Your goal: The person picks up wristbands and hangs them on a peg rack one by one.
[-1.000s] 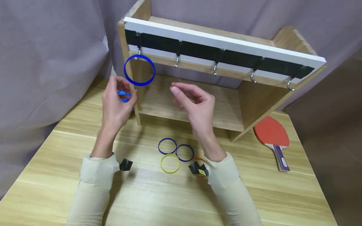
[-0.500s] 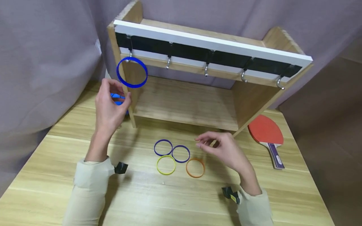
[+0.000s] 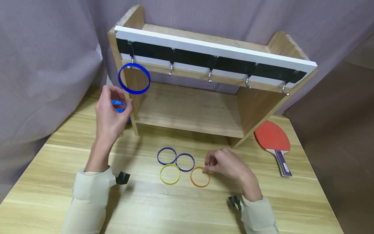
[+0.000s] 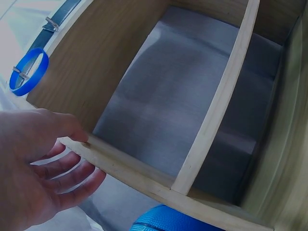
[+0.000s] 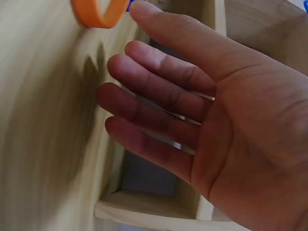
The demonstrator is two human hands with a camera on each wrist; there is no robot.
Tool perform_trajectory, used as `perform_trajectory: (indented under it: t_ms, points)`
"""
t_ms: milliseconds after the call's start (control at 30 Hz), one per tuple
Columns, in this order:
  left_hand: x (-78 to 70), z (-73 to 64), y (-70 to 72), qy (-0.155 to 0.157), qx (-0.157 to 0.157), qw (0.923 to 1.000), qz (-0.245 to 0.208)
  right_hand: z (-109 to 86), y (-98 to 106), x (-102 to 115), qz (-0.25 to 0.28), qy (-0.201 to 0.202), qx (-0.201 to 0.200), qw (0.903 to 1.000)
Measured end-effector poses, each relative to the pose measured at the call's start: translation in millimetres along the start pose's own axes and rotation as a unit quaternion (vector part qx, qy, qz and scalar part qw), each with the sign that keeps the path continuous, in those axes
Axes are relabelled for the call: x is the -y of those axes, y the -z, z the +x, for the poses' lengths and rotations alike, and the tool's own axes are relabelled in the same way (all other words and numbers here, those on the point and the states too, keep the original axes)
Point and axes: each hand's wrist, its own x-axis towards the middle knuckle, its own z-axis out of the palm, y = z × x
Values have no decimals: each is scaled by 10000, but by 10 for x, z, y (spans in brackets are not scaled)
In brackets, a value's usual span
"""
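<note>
My left hand (image 3: pixel 109 115) grips the left side panel of a wooden shelf (image 3: pixel 187 107), thumb on the panel's edge and fingers along its outer side. Above it, a bright blue silicone wristband (image 3: pixel 134 92) hangs from the leftmost metal hook. My right hand (image 3: pixel 229 165) is low over the table beside an orange wristband (image 3: pixel 200 186), its thumb tip close to or touching the band's rim. In the right wrist view its fingers are spread and only slightly bent. Two dark blue wristbands (image 3: pixel 158 156) and a yellow one (image 3: pixel 169 183) lie left of the orange band.
Several more silver hooks (image 3: pixel 209 76) line the shelf's white-and-black front rail. A red table tennis paddle (image 3: pixel 273 136) lies right of the shelf. Behind the left panel sits a textured blue object (image 4: pixel 168 219), partly hidden. Grey curtains (image 3: pixel 52 65) hang behind.
My right hand has come down from in front of the shelf to the orange wristband. The left hand stays at the side panel, and the view has shifted slightly.
</note>
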Motion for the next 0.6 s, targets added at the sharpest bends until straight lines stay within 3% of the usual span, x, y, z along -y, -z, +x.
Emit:
perform_trajectory:
  t_ms: [200,600]
  points:
    - [2,5,-5,-39,-16,10000,8,38,-64,-22,3,150,231,9996]
    - [9,0,-9,-3,3,10000,20,42,-56,-50,160,253,190,9994]
